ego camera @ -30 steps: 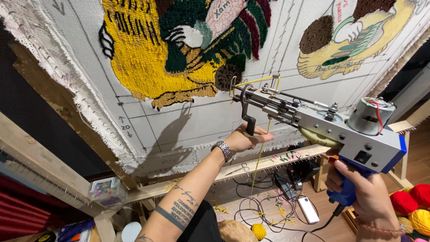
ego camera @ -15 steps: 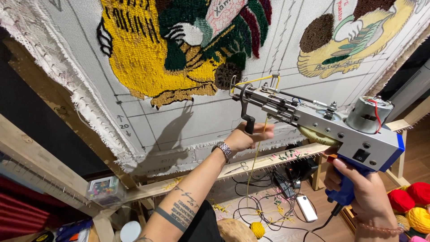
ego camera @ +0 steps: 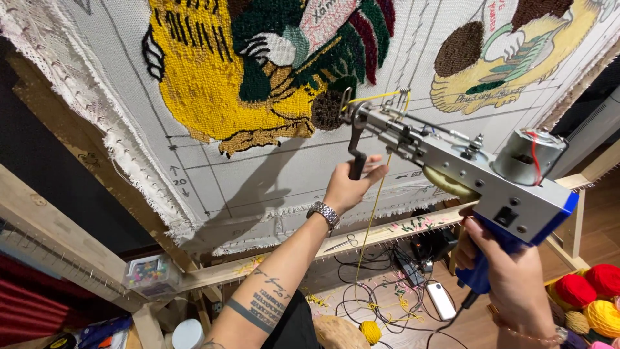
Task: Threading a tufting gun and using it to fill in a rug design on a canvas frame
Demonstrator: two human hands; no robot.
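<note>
Yellow yarn [ego camera: 374, 213]: runs from the ball on the floor [ego camera: 370, 331], lower centre, up to the guide at the gun's nose; give it slack.
Tufting gun [ego camera: 452, 161]: grey metal body, blue grip, centre right of the frame, nose just below the yellow pile.
Left hand [ego camera: 349, 187]: your fingers are wrapped round the black front handle [ego camera: 357, 148]; push straight into the cloth.
Right hand [ego camera: 510, 278]: closed round the blue grip at lower right; I cannot tell whether the trigger is pressed.
Backing cloth [ego camera: 271, 174]: grey, stretched on the wooden frame [ego camera: 58, 239], marked with grid lines; keep the foot flat on it and follow the drawn line.
Tufted areas: yellow, green and brown pile [ego camera: 213, 84] at upper centre, a second motif [ego camera: 510, 58] at upper right.
In the way: yarn and cables [ego camera: 387, 284] tangled on the floor under the gun.
Nearby: scissors [ego camera: 342, 243] on the lower frame bar, pin box [ego camera: 147, 273] at lower left, red and yellow yarn balls [ego camera: 591, 294] at lower right, phone [ego camera: 442, 300] on the floor.
</note>
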